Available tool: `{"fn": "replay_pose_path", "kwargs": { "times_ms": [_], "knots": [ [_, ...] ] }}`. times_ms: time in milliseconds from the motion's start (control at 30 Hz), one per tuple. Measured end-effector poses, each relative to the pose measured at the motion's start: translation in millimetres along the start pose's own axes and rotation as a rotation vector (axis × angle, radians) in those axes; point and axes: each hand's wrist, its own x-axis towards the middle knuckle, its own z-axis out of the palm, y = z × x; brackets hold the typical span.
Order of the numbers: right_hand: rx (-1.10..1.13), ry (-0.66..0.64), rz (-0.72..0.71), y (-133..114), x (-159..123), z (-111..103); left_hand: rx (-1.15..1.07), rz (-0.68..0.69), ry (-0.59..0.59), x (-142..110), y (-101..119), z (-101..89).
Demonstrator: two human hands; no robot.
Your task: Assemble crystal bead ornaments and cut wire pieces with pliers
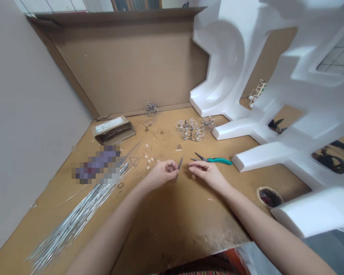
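My left hand (163, 172) is closed, its fingertips pinching a thin, pointed grey metal strip (180, 164) that stands tilted above the board. I cannot make out its exact kind. Just to the right, my right hand (208, 173) has its fingers stretched toward the strip, a small gap apart from it. Nothing shows between those fingers. Directly behind the right hand lie long-nosed pliers (218, 160) with a teal handle, their jaws pointing left and partly covered by the hand. Clear beads (149, 160) are scattered beyond the left hand.
A bundle of silvery wires (74, 217) lies at the left, below a blurred-out patch. Behind it sits an open small carton (114, 130). Bent wire pieces (192, 130) rest farther back. White foam packing (258, 158) borders the right side, near a tape roll (269, 196).
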Motion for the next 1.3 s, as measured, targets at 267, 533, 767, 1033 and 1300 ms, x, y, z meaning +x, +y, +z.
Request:
{"fn": "replay_pose_path", "kwargs": {
  "times_ms": [267, 533, 767, 1033, 1300],
  "knots": [
    [-0.165, 0.066, -0.319, -20.2, 15.8, 16.9, -0.299, 0.118, 0.203, 0.1, 6.3, 18.2],
    [-0.410, 0.005, -0.469, 3.4, 17.9, 16.8, -0.167, 0.208, 0.204, 10.8, -21.0, 31.2],
    [-0.408, 0.004, -0.442, 4.5, 16.3, 15.7, 0.025, 0.326, 0.205, 8.5, -22.1, 32.7],
    [0.139, -0.066, 0.043, 16.8, 26.8, 19.7, 0.064, 0.266, 0.216, 0.9, -13.1, 42.7],
    [0.163, -0.200, 0.102, 5.0, 21.9, 15.1, -0.327, 0.113, -0.018, 4.9, -18.1, 40.9]
  ]
}}
